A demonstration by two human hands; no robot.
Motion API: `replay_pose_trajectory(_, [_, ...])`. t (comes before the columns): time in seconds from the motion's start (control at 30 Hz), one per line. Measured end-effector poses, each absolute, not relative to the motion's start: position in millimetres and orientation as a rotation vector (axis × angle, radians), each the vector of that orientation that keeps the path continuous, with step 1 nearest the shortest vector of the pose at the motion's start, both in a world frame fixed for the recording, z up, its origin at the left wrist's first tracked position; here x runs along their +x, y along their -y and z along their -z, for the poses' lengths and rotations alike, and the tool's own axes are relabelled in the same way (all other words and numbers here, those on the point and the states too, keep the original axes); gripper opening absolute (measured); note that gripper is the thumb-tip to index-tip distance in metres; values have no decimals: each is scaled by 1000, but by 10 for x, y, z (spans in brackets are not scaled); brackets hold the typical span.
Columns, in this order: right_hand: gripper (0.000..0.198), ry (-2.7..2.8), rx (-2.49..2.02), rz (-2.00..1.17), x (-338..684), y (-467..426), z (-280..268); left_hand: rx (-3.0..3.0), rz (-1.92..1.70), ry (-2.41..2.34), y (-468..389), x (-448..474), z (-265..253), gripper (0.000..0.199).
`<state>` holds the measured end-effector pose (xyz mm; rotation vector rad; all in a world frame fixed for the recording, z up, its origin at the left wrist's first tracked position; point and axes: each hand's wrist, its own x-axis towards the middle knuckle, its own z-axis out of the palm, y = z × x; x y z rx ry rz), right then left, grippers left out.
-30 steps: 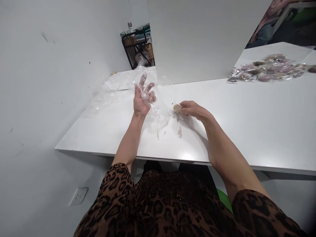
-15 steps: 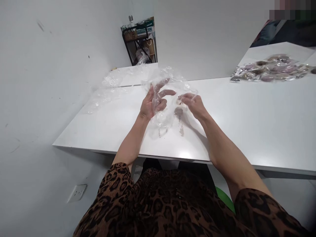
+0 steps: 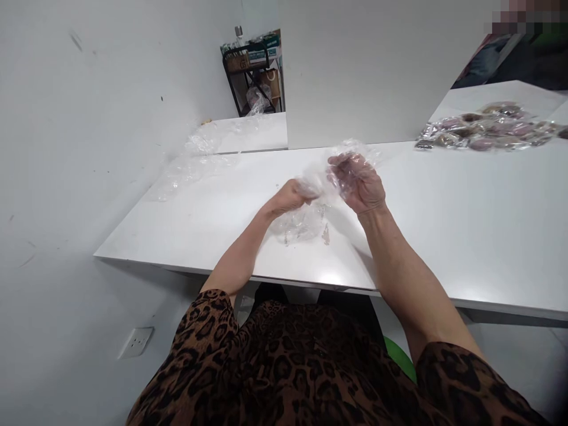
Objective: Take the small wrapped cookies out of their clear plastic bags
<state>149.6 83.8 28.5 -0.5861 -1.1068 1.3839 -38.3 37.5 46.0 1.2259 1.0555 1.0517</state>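
Thin clear plastic film (image 3: 322, 177) stretches between my hands above the white table. My left hand (image 3: 288, 198) is closed on one part of it, blurred a little by motion. My right hand (image 3: 361, 183) has its palm turned toward me and its fingers curled, with the film crumpled over and around them. Just below lies more crumpled clear film (image 3: 299, 223) on the tabletop. Brownish marks (image 3: 326, 234) show beside it; whether these are stains or reflections I cannot tell.
Loose clear film (image 3: 177, 174) spreads along the table's left side by the wall. A grey-white panel (image 3: 359, 71) stands at the back. At the far right lie several shiny wrapped packets (image 3: 483, 130). A black rack (image 3: 248, 71) stands beyond, and a green thing (image 3: 399, 358) shows below the table.
My left hand has left its spread, film-covered pose and closed on the film, lower down. My right hand has turned palm toward me, with film now over its fingers.
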Motion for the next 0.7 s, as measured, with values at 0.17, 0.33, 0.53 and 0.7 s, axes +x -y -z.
replay_pose_trajectory(0.17, [27,1254,-981,-1284,1528,-900,-146,990,-1416,-1044,-470,-439,-510,30])
replay_pose_trajectory(0.33, [30,1840,-1512,-894,1489,-952,58,539,-1736,-905,-625,-814,-636,25])
replay_pose_trajectory(0.53, [32,2043,-1665,-826,1469,-890,91,430,-1683,-885,-736,-900,-457,25])
replay_pose_trajectory(0.7, [55,2119,-1680,-754,1540,-830,36,384,-1681,-919,-805,-890,-334,27])
